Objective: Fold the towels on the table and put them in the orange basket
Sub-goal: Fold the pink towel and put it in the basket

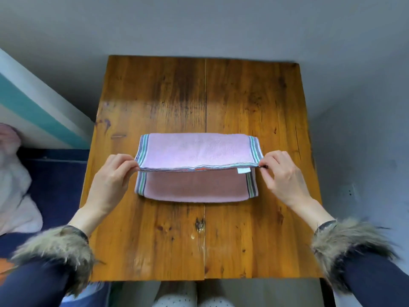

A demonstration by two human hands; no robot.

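Note:
A pink towel [197, 151] with green, grey and white striped ends lies across the middle of the wooden table [254, 103]. Its upper layer is lifted and folded over toward me, and the lower layer rests flat beneath it. My left hand [112, 180] pinches the left corner of the lifted edge. At the right corner of that same edge, beside a small white label, my right hand [281, 173] pinches the cloth. An orange patch, perhaps the basket [7, 265], shows at the far left edge, mostly hidden by my sleeve.
A blue seat or bed [55, 191] runs along the table's left side with a pale pink and white bundle of cloth [13, 185] on it. Grey walls close in behind and to the right. My knees show below the table's front edge.

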